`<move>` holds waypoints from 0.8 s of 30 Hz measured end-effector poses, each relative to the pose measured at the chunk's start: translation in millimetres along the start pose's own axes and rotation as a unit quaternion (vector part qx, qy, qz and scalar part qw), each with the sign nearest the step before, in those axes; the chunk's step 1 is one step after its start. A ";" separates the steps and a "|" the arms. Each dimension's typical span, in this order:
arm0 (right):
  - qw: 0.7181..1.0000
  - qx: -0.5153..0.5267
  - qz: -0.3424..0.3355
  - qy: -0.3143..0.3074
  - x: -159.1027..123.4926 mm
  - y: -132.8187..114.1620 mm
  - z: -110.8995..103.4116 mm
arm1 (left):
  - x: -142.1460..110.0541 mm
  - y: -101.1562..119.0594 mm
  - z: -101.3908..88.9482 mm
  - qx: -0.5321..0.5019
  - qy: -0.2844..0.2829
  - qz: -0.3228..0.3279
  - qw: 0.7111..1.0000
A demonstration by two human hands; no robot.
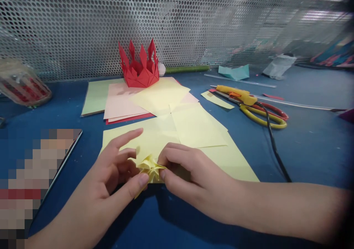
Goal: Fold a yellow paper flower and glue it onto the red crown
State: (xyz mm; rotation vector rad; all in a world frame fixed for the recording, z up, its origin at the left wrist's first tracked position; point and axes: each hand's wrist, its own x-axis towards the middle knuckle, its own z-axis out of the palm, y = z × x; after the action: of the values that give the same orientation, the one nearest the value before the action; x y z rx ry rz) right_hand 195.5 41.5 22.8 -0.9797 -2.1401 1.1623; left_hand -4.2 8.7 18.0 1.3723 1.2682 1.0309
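Observation:
Between my two hands is a small folded piece of yellow paper (151, 166) with several pointed, crumpled flaps. My left hand (116, 175) grips its left side near the thumb, with the index finger raised away from it. On the other side, my right hand (182, 166) pinches a pointed flap between thumb and fingers. Under and behind the hands lie flat yellow sheets (199, 125). A red folded paper crown (141, 68) stands upright behind them, on a stack with pink paper (121, 101).
Scissors (262, 118) and a yellow-orange glue gun (235, 94) with a black cord lie at right. A glass jar (23, 83) stands far left, near a pixelated tablet-like screen (41, 175). Pale green paper (95, 96) lies behind. A perforated metal panel (188, 24) closes off the back.

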 end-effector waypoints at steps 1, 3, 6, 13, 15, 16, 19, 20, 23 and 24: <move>1.000 0.000 -0.001 -0.001 0.0 0.0 -0.2 | -2.0 0.3 0.7 -0.001 0.001 -0.004 1.000; 1.000 0.003 -0.010 -0.002 0.1 0.3 -0.9 | -5.4 2.0 3.2 0.005 0.014 -0.023 1.000; 0.999 0.014 -0.027 -0.007 -0.3 1.2 -1.9 | -7.6 5.6 7.2 0.005 0.051 -0.044 0.998; 1.000 0.011 -0.026 -0.012 -1.1 1.0 -0.1 | 1.9 2.4 -1.1 -0.004 -0.026 0.016 1.000; 1.000 0.014 -0.025 -0.012 -1.2 0.3 -0.1 | 2.9 0.2 -3.4 0.008 -0.027 0.030 0.999; 0.999 0.020 -0.025 -0.014 -1.3 0.0 -0.3 | 2.6 -0.6 -3.9 0.015 -0.028 0.034 0.999; 0.998 0.048 -0.031 -0.024 -1.4 -0.1 -1.3 | 0.8 -0.7 -3.9 0.031 -0.026 0.044 0.998; 0.998 0.057 -0.032 -0.026 -1.2 0.1 -1.6 | 0.5 -0.2 -3.8 0.035 -0.025 0.046 0.998; 0.996 0.081 -0.016 -0.021 0.4 1.4 -1.5 | 1.1 1.8 -3.8 0.039 -0.016 0.047 0.998; 0.996 0.091 -0.002 -0.018 1.0 1.8 -1.2 | 1.6 2.4 -3.8 0.039 -0.017 0.046 0.998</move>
State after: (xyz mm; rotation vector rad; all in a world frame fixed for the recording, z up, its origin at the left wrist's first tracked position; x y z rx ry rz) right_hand 196.4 43.6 22.0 -0.8798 -2.0197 1.3556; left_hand -7.3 10.7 21.1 1.5139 1.2401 1.0256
